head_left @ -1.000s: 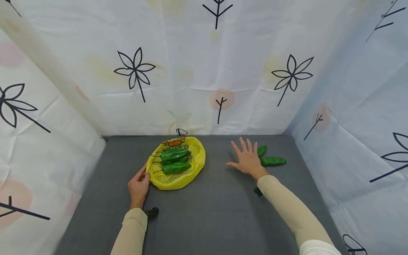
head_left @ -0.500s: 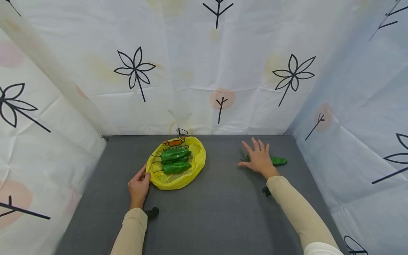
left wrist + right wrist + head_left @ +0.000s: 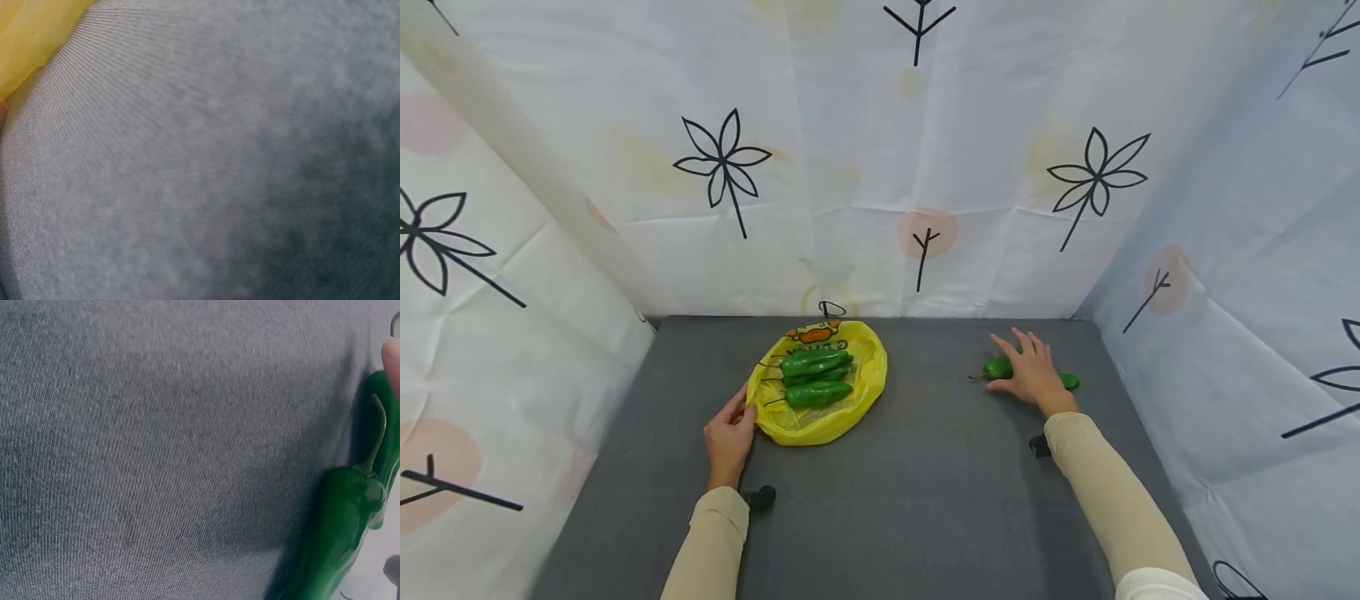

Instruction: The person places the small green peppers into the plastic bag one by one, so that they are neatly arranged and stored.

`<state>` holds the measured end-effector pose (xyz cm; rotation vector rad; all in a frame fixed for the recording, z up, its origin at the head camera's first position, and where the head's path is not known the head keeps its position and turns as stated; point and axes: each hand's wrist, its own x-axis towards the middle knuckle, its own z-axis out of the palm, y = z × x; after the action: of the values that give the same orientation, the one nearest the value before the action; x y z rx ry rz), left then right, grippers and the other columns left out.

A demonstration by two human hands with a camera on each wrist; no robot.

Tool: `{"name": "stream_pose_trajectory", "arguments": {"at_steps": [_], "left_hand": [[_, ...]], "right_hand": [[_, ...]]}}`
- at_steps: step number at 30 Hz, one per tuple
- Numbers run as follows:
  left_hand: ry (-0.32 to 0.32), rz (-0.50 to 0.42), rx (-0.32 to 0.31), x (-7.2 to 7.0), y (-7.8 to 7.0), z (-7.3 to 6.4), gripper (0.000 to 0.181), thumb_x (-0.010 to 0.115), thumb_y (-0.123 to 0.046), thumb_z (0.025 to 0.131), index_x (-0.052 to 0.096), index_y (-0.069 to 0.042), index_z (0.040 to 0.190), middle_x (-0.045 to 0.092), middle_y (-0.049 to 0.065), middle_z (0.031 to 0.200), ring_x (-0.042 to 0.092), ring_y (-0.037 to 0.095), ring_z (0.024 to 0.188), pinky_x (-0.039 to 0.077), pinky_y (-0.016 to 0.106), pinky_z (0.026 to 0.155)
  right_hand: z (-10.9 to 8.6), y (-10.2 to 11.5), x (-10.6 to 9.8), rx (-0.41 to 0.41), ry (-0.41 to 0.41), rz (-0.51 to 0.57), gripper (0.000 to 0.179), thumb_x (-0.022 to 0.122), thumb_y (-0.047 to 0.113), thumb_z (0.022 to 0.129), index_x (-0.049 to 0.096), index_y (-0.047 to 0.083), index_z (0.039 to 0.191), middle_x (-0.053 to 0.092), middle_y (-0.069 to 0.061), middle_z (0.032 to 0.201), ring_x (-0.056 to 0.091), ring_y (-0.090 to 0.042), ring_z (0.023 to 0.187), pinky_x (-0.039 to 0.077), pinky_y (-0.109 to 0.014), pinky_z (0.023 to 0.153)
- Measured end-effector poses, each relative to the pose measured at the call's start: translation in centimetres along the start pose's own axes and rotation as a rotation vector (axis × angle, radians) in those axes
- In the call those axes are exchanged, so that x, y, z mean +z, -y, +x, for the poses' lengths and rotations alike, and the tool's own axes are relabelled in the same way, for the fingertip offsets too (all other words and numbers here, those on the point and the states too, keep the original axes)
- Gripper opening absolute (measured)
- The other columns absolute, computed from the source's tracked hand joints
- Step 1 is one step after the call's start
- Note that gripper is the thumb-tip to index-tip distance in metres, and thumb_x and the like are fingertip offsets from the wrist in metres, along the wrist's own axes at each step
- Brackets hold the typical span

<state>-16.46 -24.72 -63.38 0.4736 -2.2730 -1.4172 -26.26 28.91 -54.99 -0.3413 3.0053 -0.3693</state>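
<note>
Your right hand [image 3: 1033, 375], fingers spread, arches over a green pepper [image 3: 997, 367] right of the yellow bag [image 3: 870, 371].
Your left hand [image 3: 730, 432] pinches the bag's edge; your right partly hides a second pepper [image 3: 1070, 381], contact unconfirmed.

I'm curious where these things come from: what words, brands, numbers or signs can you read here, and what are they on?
No text can be read with certainty.
Yellow bag: dark lettering by an orange print, too small and unclear to read.
Green peppers: no labels or stickers show.
Hanging cloth: line drawings of leaves and twigs, with pale coloured patches; no words or numbers visible.
</note>
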Motion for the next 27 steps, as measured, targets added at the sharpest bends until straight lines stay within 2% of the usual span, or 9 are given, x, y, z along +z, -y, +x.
{"name": "stream_pose_trajectory", "arguments": {"at_steps": [3, 9, 13, 18, 23, 27], "left_hand": [[0.000, -0.004, -0.006, 0.0, -0.1, 0.0, 0.040, 0.067, -0.021, 0.096, 0.068, -0.034, 0.134, 0.079, 0.012, 0.106, 0.060, -0.013, 0.068, 0.049, 0.006, 0.063], [0.019, -0.009, -0.032, 0.0, -0.5, -0.1, 0.041, 0.066, -0.022, 0.097, 0.067, -0.033, 0.136, 0.078, 0.013, 0.110, 0.060, -0.013, 0.070, 0.050, 0.006, 0.063], [0.017, -0.019, -0.034, 0.0, -0.6, -0.1, 0.040, 0.066, -0.021, 0.097, 0.067, -0.032, 0.136, 0.078, 0.015, 0.109, 0.060, -0.011, 0.070, 0.050, 0.006, 0.063], [0.018, -0.029, -0.035, -0.1, -0.5, -0.1, 0.040, 0.066, -0.022, 0.097, 0.067, -0.033, 0.136, 0.078, 0.015, 0.110, 0.061, -0.011, 0.070, 0.050, 0.007, 0.063], [0.018, -0.022, -0.030, -0.1, -0.4, -0.1, 0.041, 0.066, -0.022, 0.097, 0.067, -0.033, 0.136, 0.078, 0.013, 0.110, 0.061, -0.012, 0.070, 0.050, 0.007, 0.063], [0.016, -0.008, -0.029, 0.0, -0.3, -0.1, 0.041, 0.066, -0.023, 0.097, 0.066, -0.033, 0.137, 0.078, 0.011, 0.109, 0.060, -0.012, 0.070, 0.050, 0.006, 0.063]], "right_hand": [[0.1, -0.3, -0.1, 0.008, 0.015, 0.033, 0.095, 0.081, 0.040, 0.086, 0.029, 0.021, 0.162, 0.015, -0.027, 0.167, 0.012, -0.057, 0.151, 0.015, -0.075, 0.118], [0.2, -0.6, 0.0, 0.053, 0.035, 0.060, 0.087, 0.077, 0.032, 0.091, 0.030, 0.018, 0.162, 0.012, -0.026, 0.168, 0.016, -0.057, 0.148, 0.032, -0.073, 0.111], [0.4, -0.5, 0.0, 0.067, 0.052, 0.061, 0.081, 0.075, 0.030, 0.093, 0.033, 0.018, 0.161, 0.016, -0.027, 0.166, 0.020, -0.058, 0.145, 0.034, -0.072, 0.109], [0.5, -0.1, 0.1, 0.070, 0.076, 0.040, 0.070, 0.071, 0.030, 0.096, 0.041, 0.015, 0.157, 0.028, -0.027, 0.163, 0.026, -0.056, 0.141, 0.035, -0.069, 0.109], [0.6, 0.1, 0.5, 0.036, 0.049, 0.008, 0.056, 0.069, 0.024, 0.098, 0.052, 0.011, 0.150, 0.047, -0.026, 0.152, 0.036, -0.053, 0.135, 0.038, -0.065, 0.107], [0.8, 0.6, 0.5, 0.015, 0.037, -0.004, 0.051, 0.068, 0.016, 0.098, 0.055, 0.009, 0.147, 0.053, -0.025, 0.146, 0.041, -0.051, 0.132, 0.039, -0.063, 0.107]]}}
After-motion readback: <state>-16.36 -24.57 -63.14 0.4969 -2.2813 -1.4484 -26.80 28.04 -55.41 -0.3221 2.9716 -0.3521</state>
